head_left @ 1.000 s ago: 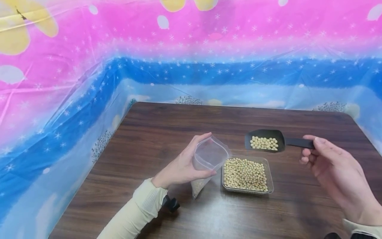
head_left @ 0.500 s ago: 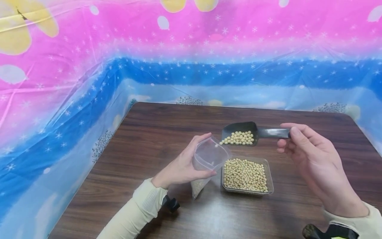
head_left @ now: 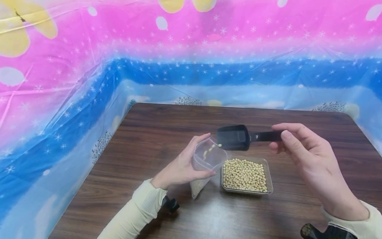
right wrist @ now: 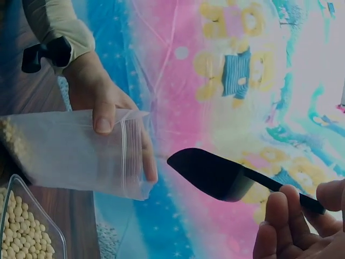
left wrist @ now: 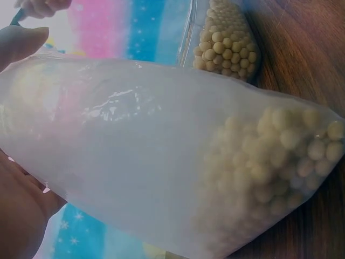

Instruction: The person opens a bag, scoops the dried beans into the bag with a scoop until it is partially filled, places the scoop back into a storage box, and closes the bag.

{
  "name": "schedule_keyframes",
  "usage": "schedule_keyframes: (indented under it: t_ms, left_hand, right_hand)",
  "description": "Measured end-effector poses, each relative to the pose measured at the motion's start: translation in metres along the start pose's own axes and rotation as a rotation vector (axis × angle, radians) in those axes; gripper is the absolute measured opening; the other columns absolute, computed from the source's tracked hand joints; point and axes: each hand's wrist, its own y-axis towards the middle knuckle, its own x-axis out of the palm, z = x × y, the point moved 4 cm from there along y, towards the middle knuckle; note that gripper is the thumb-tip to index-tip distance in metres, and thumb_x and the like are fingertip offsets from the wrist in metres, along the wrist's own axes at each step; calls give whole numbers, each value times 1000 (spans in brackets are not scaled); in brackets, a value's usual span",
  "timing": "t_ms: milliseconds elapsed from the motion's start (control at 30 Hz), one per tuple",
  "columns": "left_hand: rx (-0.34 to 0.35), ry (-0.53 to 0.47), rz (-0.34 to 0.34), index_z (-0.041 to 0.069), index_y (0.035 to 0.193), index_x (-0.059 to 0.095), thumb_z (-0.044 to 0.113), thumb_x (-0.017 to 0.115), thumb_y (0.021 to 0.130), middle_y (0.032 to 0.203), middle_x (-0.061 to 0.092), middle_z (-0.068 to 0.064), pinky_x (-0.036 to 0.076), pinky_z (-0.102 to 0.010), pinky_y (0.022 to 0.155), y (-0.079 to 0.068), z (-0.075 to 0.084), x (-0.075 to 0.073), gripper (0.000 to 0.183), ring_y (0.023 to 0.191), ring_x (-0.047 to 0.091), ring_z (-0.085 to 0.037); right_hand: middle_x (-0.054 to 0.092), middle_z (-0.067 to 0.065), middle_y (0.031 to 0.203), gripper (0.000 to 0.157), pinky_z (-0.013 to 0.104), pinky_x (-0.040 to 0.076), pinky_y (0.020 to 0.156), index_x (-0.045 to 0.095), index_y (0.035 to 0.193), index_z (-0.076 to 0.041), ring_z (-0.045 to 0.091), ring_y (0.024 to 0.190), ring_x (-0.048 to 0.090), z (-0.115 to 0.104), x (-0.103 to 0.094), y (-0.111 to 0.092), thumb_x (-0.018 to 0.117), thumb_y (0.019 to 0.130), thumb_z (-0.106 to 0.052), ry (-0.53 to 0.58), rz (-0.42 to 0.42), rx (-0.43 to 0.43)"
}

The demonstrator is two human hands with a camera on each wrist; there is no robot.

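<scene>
Two hands are sharing this pour: my left hand (head_left: 183, 164) is gripping the zip bag (left wrist: 129, 151) near its mouth, thumb on one side and fingers on the other, while my right hand (head_left: 311, 157) is pinching the black scoop (head_left: 234, 137) by the end of its handle. Taking the clear box (head_left: 270, 177) as my landmark, the bag is leaning just to its left, and the scoop is hovering above its far edge, lip just beside the bag's mouth. A few loose beans (head_left: 209, 151) are showing at that mouth, and no heap is showing in the scoop. A pile of beans is already filling the bag's lower end; whether that end is touching the table (head_left: 167, 132) beside the box, I cannot tell. To pour well, I should be holding the lip inside the mouth's rim, tilting gently so stragglers are sliding rather than bouncing, and keeping the opening wide. With so light a pinch, the scoop could be twisting, so a steady wrist is mattering.
</scene>
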Motion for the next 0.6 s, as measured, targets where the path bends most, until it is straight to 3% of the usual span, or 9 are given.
schedule_keyframes:
  t_ms: [133, 233, 333, 467, 600]
  left_hand:
    - [-2, 15, 0, 27, 152, 25, 24, 86, 74, 136, 43, 3, 55, -33, 89, 0, 0, 0, 99, 117, 51, -19]
    - [-11, 4, 0, 25, 152, 25, 23, 86, 74, 136, 42, 2, 55, -34, 89, -1, 0, 0, 99, 117, 51, -21]
    - [-31, -27, 1, 26, 152, 25, 18, 86, 73, 137, 43, 1, 55, -35, 89, -1, 2, -1, 100, 118, 51, -23]
    - [-49, -81, 10, 25, 151, 26, 10, 85, 73, 138, 44, -4, 55, -36, 89, 0, 10, 0, 99, 119, 51, -28]
    - [-51, -128, 25, 18, 151, 27, 4, 83, 73, 139, 43, -10, 54, -44, 92, 1, 22, 0, 97, 119, 50, -34]
  right_hand:
    - [70, 12, 98, 29, 20, 51, 84, 57, 128, 2, 17, 89, 67, -6, -3, -5, 49, 101, -8, -242, 74, -58]
    - [71, 9, 86, 27, 16, 49, 82, 61, 124, 2, 13, 84, 67, -7, -12, -11, 50, 101, -7, -412, 193, -134]
    - [69, 5, 77, 24, 14, 49, 76, 64, 119, 1, 9, 78, 65, 1, -24, -17, 51, 100, -7, -543, 273, -155]
    - [65, 2, 76, 20, 15, 46, 58, 66, 115, -9, 7, 70, 59, 22, -33, -27, 54, 100, -10, -697, 224, -97]
    - [65, -4, 83, 19, 14, 44, 55, 65, 114, -22, 5, 69, 60, 43, -34, -37, 58, 98, -14, -788, 144, -48]
